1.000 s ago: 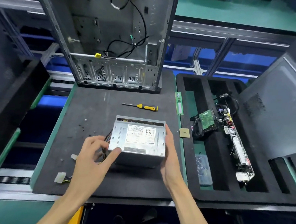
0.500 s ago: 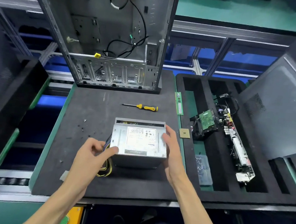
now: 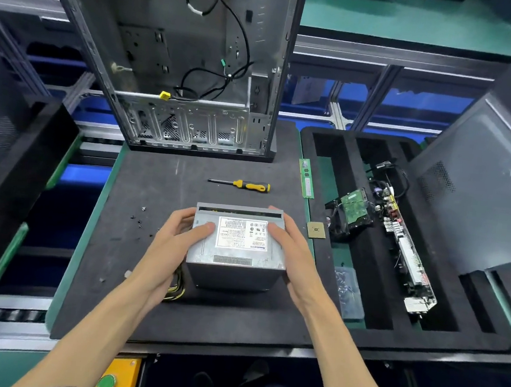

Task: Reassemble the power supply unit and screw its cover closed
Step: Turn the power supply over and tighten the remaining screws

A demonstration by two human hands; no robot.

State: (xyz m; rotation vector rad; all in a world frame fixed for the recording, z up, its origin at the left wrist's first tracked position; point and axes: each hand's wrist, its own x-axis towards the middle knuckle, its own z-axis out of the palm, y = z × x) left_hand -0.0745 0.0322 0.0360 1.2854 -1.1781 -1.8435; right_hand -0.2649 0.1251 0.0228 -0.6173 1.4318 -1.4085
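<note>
On the dark foam mat [image 3: 149, 314], nearest edge: both forearms reach in. Left hand [image 3: 169, 247] grips the power supply unit [image 3: 236, 247] on its left side, thumb over the top, fingers curled round the far corner. Right hand [image 3: 292, 256] grips the PSU's right side, fingers wrapped over the top edge. PSU sits mid-mat, label up; yellow/black wires [image 3: 177, 290] spill out at its left — under the left wrist. Small screws [image 3: 139, 218] left of PSU. Beyond PSU: screwdriver [image 3: 242, 185], lying flat. Farther back — open PC case [image 3: 198, 63], upright. Right of PSU: CPU chip [image 3: 316, 230], then parts tray [image 3: 330, 144].
</note>
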